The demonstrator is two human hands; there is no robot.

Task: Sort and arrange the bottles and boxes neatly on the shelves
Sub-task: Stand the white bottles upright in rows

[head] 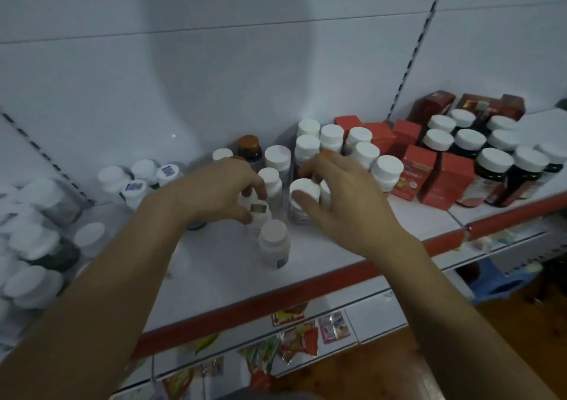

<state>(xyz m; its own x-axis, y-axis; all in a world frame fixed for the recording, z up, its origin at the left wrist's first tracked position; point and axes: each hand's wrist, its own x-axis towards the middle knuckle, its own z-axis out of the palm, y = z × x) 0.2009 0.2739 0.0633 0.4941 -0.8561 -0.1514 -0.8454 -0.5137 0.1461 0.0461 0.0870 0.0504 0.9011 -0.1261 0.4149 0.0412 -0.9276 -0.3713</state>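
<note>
Matt white plastic caps [307, 146], glossy red card boxes [418, 171] — smooth white shelf [214, 280], wooden floor [383, 366]

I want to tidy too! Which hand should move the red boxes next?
Probably the right. The right hand is closer to the red boxes, though it holds a white-capped bottle that it must put down first. The left hand is farther away and pinches a small bottle.

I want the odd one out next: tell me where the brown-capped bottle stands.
In the head view, the brown-capped bottle stands at the back of the shelf, left of centre, just beyond the left hand, with a white-capped bottle on its right.
</note>
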